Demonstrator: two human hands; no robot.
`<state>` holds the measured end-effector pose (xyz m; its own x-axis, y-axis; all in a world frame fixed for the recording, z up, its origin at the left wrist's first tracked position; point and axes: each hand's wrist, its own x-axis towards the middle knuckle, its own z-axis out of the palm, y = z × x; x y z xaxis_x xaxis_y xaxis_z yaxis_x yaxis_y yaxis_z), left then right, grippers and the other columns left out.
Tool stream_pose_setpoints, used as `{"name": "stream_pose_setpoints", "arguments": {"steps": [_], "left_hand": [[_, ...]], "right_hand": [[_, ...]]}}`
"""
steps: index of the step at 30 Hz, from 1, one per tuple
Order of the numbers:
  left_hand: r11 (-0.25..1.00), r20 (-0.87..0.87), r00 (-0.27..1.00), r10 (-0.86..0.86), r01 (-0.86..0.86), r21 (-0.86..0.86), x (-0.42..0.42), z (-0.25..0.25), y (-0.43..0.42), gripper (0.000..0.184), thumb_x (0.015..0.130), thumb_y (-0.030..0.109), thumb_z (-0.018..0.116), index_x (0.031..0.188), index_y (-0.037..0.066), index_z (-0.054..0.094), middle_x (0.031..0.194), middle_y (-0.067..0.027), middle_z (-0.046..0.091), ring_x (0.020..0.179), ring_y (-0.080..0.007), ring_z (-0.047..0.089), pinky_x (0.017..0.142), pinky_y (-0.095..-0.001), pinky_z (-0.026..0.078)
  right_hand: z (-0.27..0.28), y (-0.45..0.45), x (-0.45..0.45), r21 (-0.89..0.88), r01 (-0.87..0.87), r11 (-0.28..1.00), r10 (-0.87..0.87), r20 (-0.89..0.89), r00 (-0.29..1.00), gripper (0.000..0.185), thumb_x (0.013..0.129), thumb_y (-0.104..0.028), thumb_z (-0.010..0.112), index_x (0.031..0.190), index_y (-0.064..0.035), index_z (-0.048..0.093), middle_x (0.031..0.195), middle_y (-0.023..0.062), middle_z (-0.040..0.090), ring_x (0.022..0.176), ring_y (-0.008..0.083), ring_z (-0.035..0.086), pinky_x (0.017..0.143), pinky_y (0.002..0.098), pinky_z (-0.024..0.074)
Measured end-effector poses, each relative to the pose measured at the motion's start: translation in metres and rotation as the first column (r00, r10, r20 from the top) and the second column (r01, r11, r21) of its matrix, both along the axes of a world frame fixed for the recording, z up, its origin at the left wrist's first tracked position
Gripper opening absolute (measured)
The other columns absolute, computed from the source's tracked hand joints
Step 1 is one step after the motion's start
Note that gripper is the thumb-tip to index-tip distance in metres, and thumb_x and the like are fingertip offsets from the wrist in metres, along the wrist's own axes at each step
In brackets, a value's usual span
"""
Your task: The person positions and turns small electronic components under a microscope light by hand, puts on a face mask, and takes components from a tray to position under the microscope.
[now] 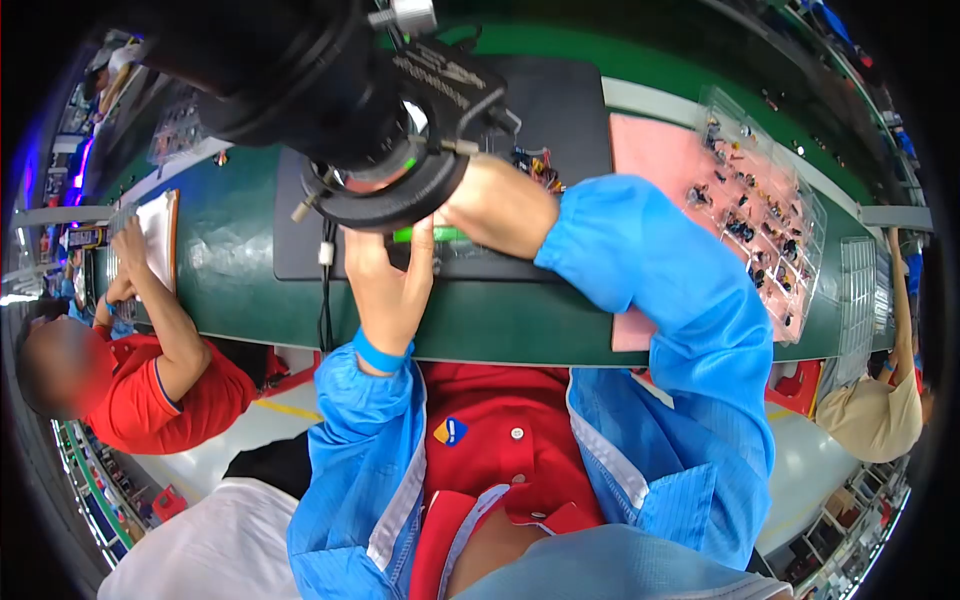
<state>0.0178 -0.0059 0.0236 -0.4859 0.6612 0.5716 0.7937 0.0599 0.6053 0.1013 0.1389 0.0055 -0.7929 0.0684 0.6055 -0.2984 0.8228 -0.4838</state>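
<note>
Reaching beneath the black microscope (pixel 295 95): my left hand (pixel 385 280), thumb across a bright green piece (pixel 448 234); my right hand (pixel 495 205), just beside it. Green piece: at my hands, over the black mat (pixel 570 110). Fingertips: hidden; whether pinching or spread, I cannot tell.

You have a narrow, bright green piece (pixel 446 234) in partial view at your left hand (pixel 383 285). It lies crosswise, the thumb passing in front; its ends are covered and its full outline cannot be determined.
</note>
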Motion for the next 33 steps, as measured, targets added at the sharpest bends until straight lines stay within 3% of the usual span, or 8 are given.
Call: {"name": "stream_pose_setpoints", "arguments": {"steps": [4, 9, 11, 18, 21, 25, 28, 33], "left_hand": [[0.983, -0.024, 0.999, 0.022, -0.026, -0.180, -0.016, -0.026, -0.001, 0.019, 0.077, 0.005, 0.067, 0.094, -0.002, 0.064, 0.092, -0.0214, 0.062, 0.087, -0.0408, 0.058, 0.080, -0.0448, 0.044], [0.994, -0.100, 0.995, 0.001, -0.012, -0.108, -0.016, -0.027, 0.001, 0.021, 0.071, 0.005, 0.072, 0.090, -0.001, 0.065, 0.091, -0.0183, 0.065, 0.088, -0.0391, 0.060, 0.083, -0.0450, 0.045], [0.999, -0.188, 0.982, -0.025, 0.020, -0.029, -0.018, -0.023, 0.004, 0.014, 0.076, 0.007, 0.071, 0.089, 0.001, 0.069, 0.079, -0.0133, 0.067, 0.073, -0.0313, 0.063, 0.070, -0.0386, 0.047], [0.997, -0.093, 0.994, -0.054, 0.049, -0.055, -0.017, -0.024, 0.003, 0.014, 0.073, 0.005, 0.072, 0.086, 0.001, 0.068, 0.073, -0.0099, 0.066, 0.072, -0.0269, 0.063, 0.070, -0.0356, 0.046], [0.994, 0.026, 0.999, -0.047, 0.049, -0.096, -0.015, -0.026, 0.001, 0.023, 0.070, 0.006, 0.072, 0.092, 0.003, 0.068, 0.093, -0.0145, 0.067, 0.090, -0.0343, 0.061, 0.085, -0.0419, 0.044], [0.992, 0.027, 0.997, -0.077, 0.079, -0.096, -0.017, -0.025, 0.000, 0.024, 0.071, 0.004, 0.072, 0.094, 0.004, 0.069, 0.097, -0.0134, 0.067, 0.095, -0.0328, 0.061, 0.088, -0.0412, 0.044], [0.994, 0.021, 0.996, -0.084, 0.085, -0.068, -0.015, -0.024, 0.001, 0.022, 0.072, 0.004, 0.073, 0.094, 0.005, 0.071, 0.099, -0.0123, 0.068, 0.096, -0.0306, 0.063, 0.088, -0.0400, 0.045], [0.997, 0.046, 0.998, -0.045, 0.048, -0.053, -0.011, -0.021, 0.002, 0.016, 0.073, 0.002, 0.073, 0.089, 0.005, 0.071, 0.090, -0.0098, 0.070, 0.088, -0.0257, 0.066, 0.080, -0.0353, 0.048]], "right_hand": [[0.002, -0.007, 0.004, 0.206, 0.070, 0.976, -0.056, -0.072, 0.996, 0.024, 0.073, -0.007, 0.060, 0.096, -0.0072, 0.061, 0.098, 0.0075, 0.057, 0.098, 0.0273, 0.052, 0.084, 0.0353, 0.0464], [-0.004, -0.001, 0.007, 0.078, 0.042, 0.996, -0.048, 0.081, 0.996, 0.022, 0.076, -0.010, 0.062, 0.098, -0.0037, 0.059, 0.096, 0.0128, 0.059, 0.089, 0.0328, 0.056, 0.076, 0.0423, 0.0461], [0.001, -0.004, 0.009, 0.036, 0.127, 0.991, -0.131, 0.128, 0.983, 0.022, 0.076, -0.013, 0.064, 0.096, -0.0051, 0.060, 0.097, 0.0114, 0.060, 0.086, 0.0317, 0.056, 0.075, 0.0415, 0.0449], [0.024, -0.003, 0.007, -0.055, 0.196, 0.979, -0.170, 0.306, 0.937, 0.018, 0.073, -0.013, 0.066, 0.090, -0.0076, 0.062, 0.090, 0.0122, 0.061, 0.088, 0.0349, 0.057, 0.074, 0.0440, 0.0472], [0.019, 0.004, 0.011, -0.002, 0.198, 0.980, -0.187, 0.316, 0.930, 0.025, 0.072, -0.014, 0.067, 0.095, -0.0064, 0.061, 0.096, 0.0148, 0.061, 0.093, 0.0359, 0.057, 0.075, 0.0455, 0.0481], [0.029, 0.023, 0.027, 0.115, 0.187, 0.976, -0.212, 0.270, 0.939, 0.040, 0.072, -0.018, 0.071, 0.104, -0.0017, 0.056, 0.106, 0.0167, 0.054, 0.096, 0.0359, 0.054, 0.080, 0.0435, 0.0464], [0.054, 0.041, 0.044, 0.244, 0.333, 0.911, -0.408, 0.410, 0.816, 0.046, 0.068, -0.021, 0.076, 0.105, -0.0026, 0.055, 0.103, 0.0127, 0.051, 0.092, 0.0317, 0.053, 0.078, 0.0422, 0.0477], [0.040, 0.048, 0.045, 0.235, 0.363, 0.902, -0.430, 0.581, 0.691, 0.037, 0.071, -0.014, 0.072, 0.102, -0.0043, 0.055, 0.101, 0.0146, 0.052, 0.093, 0.0353, 0.057, 0.076, 0.0437, 0.0504]]}}
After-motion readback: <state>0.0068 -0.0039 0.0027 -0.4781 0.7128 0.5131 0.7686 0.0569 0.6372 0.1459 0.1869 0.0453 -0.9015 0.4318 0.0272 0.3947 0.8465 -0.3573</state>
